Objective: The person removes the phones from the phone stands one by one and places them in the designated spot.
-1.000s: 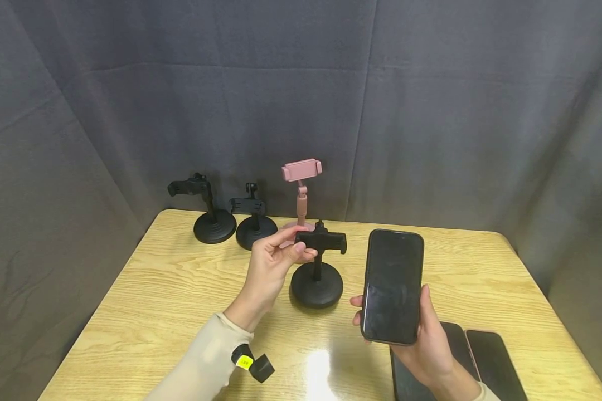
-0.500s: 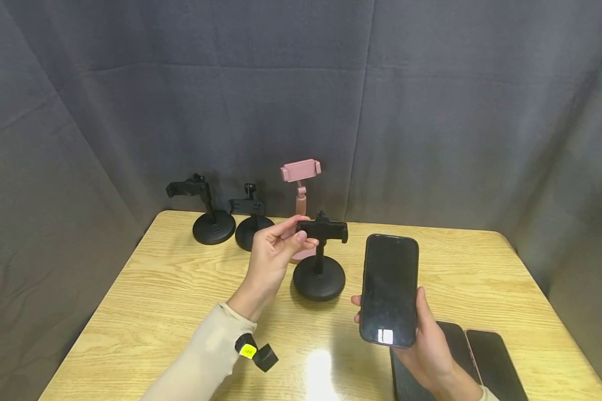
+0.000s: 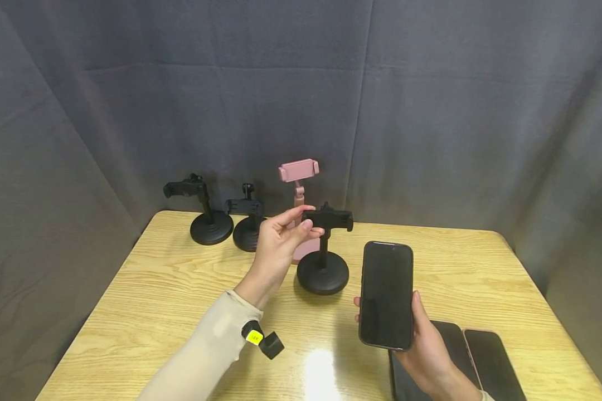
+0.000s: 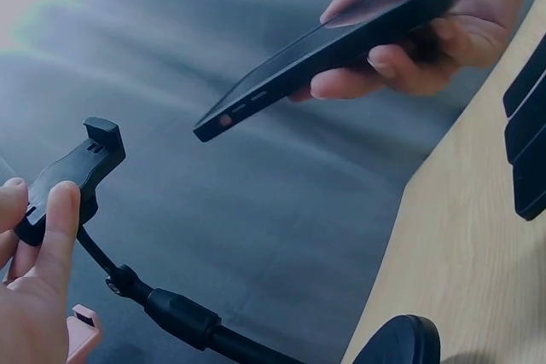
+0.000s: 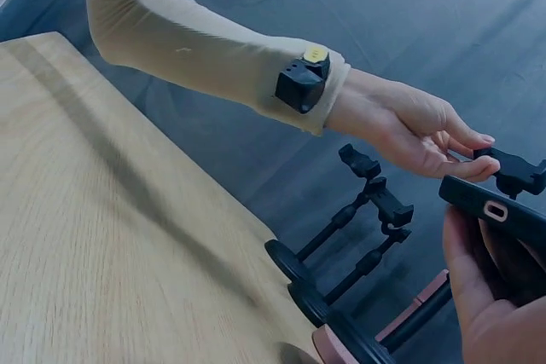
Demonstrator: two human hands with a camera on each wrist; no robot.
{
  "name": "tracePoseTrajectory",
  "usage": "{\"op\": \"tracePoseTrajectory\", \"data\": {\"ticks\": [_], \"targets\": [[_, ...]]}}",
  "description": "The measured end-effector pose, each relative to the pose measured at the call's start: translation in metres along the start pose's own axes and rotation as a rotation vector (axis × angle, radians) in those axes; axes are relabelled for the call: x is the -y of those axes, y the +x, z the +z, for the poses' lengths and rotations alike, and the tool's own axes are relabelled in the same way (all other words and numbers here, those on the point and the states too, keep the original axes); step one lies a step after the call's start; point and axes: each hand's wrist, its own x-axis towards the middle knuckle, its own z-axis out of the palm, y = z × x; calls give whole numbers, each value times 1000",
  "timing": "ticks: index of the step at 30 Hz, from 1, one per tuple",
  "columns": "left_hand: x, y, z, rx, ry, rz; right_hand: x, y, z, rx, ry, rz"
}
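With thumb and fingers, my left hand [image 3: 277, 245] pinches the left end of the clamp on a black phone stand [image 3: 323, 273]. That stand has a round base and a thin post, and its clamp [image 4: 81, 172] is tilted in the left wrist view. A black-cased phone [image 3: 386, 295] is held upright in my right hand [image 3: 428, 351], screen toward the head camera, thumb along one edge and fingers round the other. The phone is in the air to the right of the stand, apart from the clamp. Its lower end [image 5: 503, 210] with the port shows in the right wrist view.
Behind the held stand is a pink phone stand [image 3: 299, 170], partly hidden by my left hand. Two more black stands [image 3: 210, 227] are at the back left. Dark phones [image 3: 494, 362] lie at the front right of the wooden table [image 3: 130, 312]. A grey curtain hangs behind.
My left hand and the black stand have moved away and slightly right, its clamp now higher in view. The phone in my right hand has shifted a little left and down.
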Motion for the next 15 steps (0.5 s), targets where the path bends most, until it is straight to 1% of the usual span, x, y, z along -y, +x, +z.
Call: {"op": "tracePoseTrajectory", "data": {"ticks": [3,6,11,12,13,15], "targets": [[0,4,2,-3,-5,9,0,0,-1,-36,-11,9],[1,9,5,6,-19,14,0,-1,-2,-98,-56,36],[2,15,8,15,-35,7,-1,-5,-6,-220,-217,121],[2,17,9,15,-34,8,-2,-6,-7,-252,-256,137],[3,18,9,15,-32,10,-3,-7,-8,-305,-303,153],[4,20,11,15,-24,14,-5,-8,-9,-444,-380,195]]}}
